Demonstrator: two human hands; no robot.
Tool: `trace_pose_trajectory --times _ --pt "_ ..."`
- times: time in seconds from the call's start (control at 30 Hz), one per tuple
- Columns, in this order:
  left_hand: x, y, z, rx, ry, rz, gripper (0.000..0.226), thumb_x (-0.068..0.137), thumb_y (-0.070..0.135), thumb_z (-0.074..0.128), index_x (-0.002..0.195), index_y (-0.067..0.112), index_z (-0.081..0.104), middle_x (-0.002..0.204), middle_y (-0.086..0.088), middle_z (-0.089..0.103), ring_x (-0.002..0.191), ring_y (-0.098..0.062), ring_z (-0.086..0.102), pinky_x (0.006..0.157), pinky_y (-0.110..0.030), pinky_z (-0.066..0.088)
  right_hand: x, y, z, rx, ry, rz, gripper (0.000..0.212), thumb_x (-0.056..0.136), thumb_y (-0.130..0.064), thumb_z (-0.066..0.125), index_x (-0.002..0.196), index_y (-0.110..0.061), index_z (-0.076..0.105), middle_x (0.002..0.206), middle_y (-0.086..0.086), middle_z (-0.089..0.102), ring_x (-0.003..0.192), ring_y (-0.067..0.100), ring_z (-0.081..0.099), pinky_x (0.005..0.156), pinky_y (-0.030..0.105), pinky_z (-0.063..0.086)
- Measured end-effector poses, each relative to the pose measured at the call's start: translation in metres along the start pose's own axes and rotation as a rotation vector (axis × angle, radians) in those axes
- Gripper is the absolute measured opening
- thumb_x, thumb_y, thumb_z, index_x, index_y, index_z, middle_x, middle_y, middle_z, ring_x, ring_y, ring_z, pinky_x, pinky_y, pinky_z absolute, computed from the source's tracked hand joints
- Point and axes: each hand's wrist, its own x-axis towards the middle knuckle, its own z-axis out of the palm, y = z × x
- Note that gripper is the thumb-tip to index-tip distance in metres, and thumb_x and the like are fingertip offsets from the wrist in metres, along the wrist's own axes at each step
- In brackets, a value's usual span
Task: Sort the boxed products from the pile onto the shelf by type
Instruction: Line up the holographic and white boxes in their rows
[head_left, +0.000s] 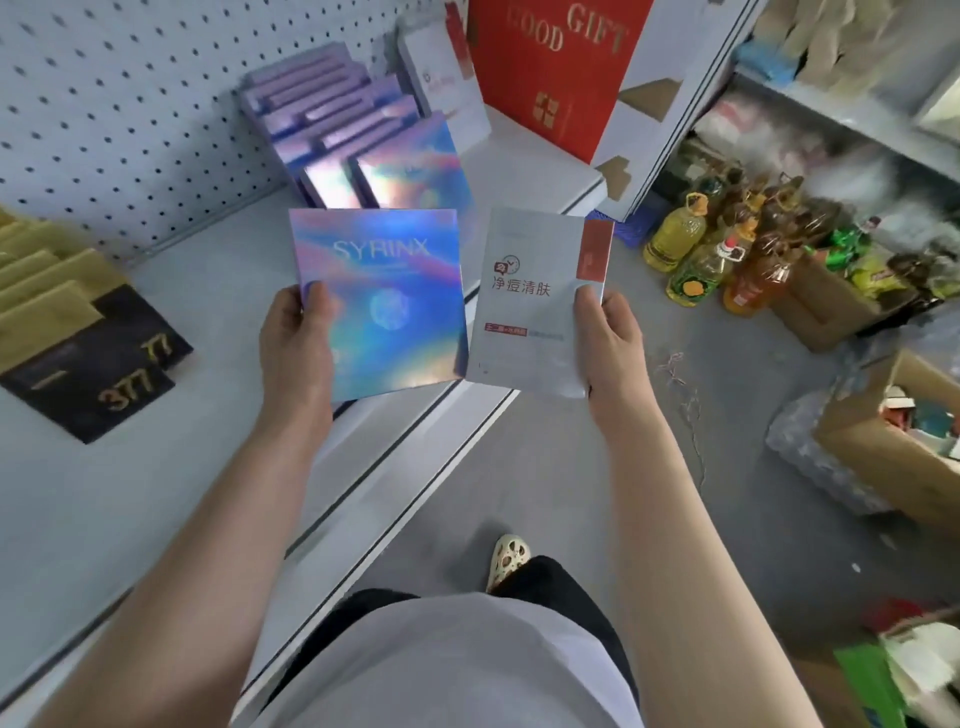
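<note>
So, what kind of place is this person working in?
Probably a shop stockroom or storage area: a pegboard-backed shelf holds rows of identical holographic boxes, and cooking oil bottles and open cartons stand on the floor.

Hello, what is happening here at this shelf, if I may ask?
A person stands at a grey shelf with one box in each hand. The left hand holds a holographic SYRINX box; the right hand holds a white box with red print. A row of matching holographic boxes already stands at the back of the shelf, with a white box behind it. Black and gold boxes lie further left.
</note>
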Motion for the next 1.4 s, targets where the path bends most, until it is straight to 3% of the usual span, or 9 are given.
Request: trace_pose_trajectory --times 0.17,0.33,0.43,0.57,0.77,0.9,1.0,1.2,1.4 --pt "0.022 0.000 0.058 -0.016 0.176 0.041 0.021 0.089 0.041 0.054 0.076 0.024 0.054 0.079 0.003 0.056 0.074 -0.016 0.049 0.068 -0.033 0.041 0.093 -0.035 -0.011 -0.026 -0.137 -0.012 0.020 0.098 -0.039 0.053 0.100 -0.020 0.059 0.096 0.003 0.071 0.089 0.021 0.070 0.075 0.039 0.058" --pt "0.039 0.005 0.087 0.021 0.273 0.073 0.023 0.095 0.034 0.053 0.074 0.024 0.050 0.073 0.006 0.051 0.072 -0.015 0.044 0.065 -0.031 0.036 0.166 -0.055 0.000 0.004 -0.267 -0.053 0.026 0.100 -0.036 0.053 0.114 -0.015 0.058 0.104 -0.001 0.074 0.098 0.021 0.071 0.087 0.046 0.059" --pt "0.061 0.012 0.097 -0.017 0.306 0.108 0.023 0.098 0.029 0.053 0.075 0.025 0.052 0.069 0.014 0.053 0.066 -0.008 0.044 0.063 -0.026 0.037 0.203 -0.063 0.013 -0.005 -0.343 -0.113 0.022 0.099 -0.032 0.058 0.115 -0.017 0.057 0.110 0.004 0.073 0.101 0.025 0.070 0.085 0.045 0.059" --pt "0.094 0.025 0.109 -0.069 0.306 0.127 0.020 0.092 0.038 0.055 0.078 0.024 0.055 0.076 0.008 0.056 0.074 -0.016 0.048 0.069 -0.032 0.039 0.250 -0.075 0.030 -0.041 -0.359 -0.199 0.016 0.096 -0.020 0.063 0.109 -0.021 0.053 0.097 0.004 0.071 0.083 0.019 0.067 0.065 0.033 0.054" --pt "0.112 0.033 0.124 -0.158 0.365 0.126 0.015 0.092 0.035 0.055 0.083 0.022 0.058 0.087 -0.003 0.059 0.078 -0.018 0.053 0.073 -0.032 0.044 0.332 -0.092 0.065 -0.156 -0.438 -0.237 0.021 0.092 -0.019 0.066 0.103 -0.031 0.054 0.106 0.010 0.066 0.098 0.028 0.065 0.089 0.048 0.056" --pt "0.113 0.030 0.133 -0.237 0.449 0.108 0.016 0.090 0.036 0.058 0.080 0.024 0.063 0.083 0.004 0.060 0.084 -0.020 0.049 0.077 -0.039 0.042 0.392 -0.097 0.104 -0.240 -0.573 -0.218 0.021 0.095 -0.012 0.063 0.106 -0.027 0.053 0.098 0.000 0.063 0.090 0.020 0.061 0.077 0.038 0.054" --pt "0.106 0.027 0.149 -0.263 0.571 0.118 0.018 0.099 0.028 0.053 0.084 0.021 0.059 0.080 0.005 0.060 0.073 -0.013 0.052 0.066 -0.029 0.047 0.428 -0.097 0.132 -0.346 -0.664 -0.228 0.028 0.093 -0.007 0.063 0.117 -0.017 0.051 0.099 0.001 0.063 0.085 0.017 0.061 0.072 0.032 0.051" --pt "0.087 0.010 0.180 -0.306 0.718 0.098 0.018 0.087 0.039 0.057 0.084 0.021 0.057 0.085 -0.002 0.057 0.076 -0.017 0.051 0.064 -0.030 0.046 0.480 -0.093 0.177 -0.644 -0.639 -0.318 0.046 0.083 -0.013 0.074 0.125 -0.008 0.056 0.120 0.010 0.066 0.106 0.029 0.065 0.092 0.045 0.054" --pt "0.070 0.000 0.202 -0.321 0.764 0.096 0.023 0.087 0.039 0.057 0.090 0.016 0.061 0.093 -0.010 0.060 0.088 -0.024 0.054 0.084 -0.051 0.049 0.464 -0.096 0.176 -0.827 -0.484 -0.591 0.065 0.081 -0.017 0.073 0.136 -0.008 0.040 0.133 0.018 0.047 0.117 0.038 0.051 0.095 0.040 0.044"
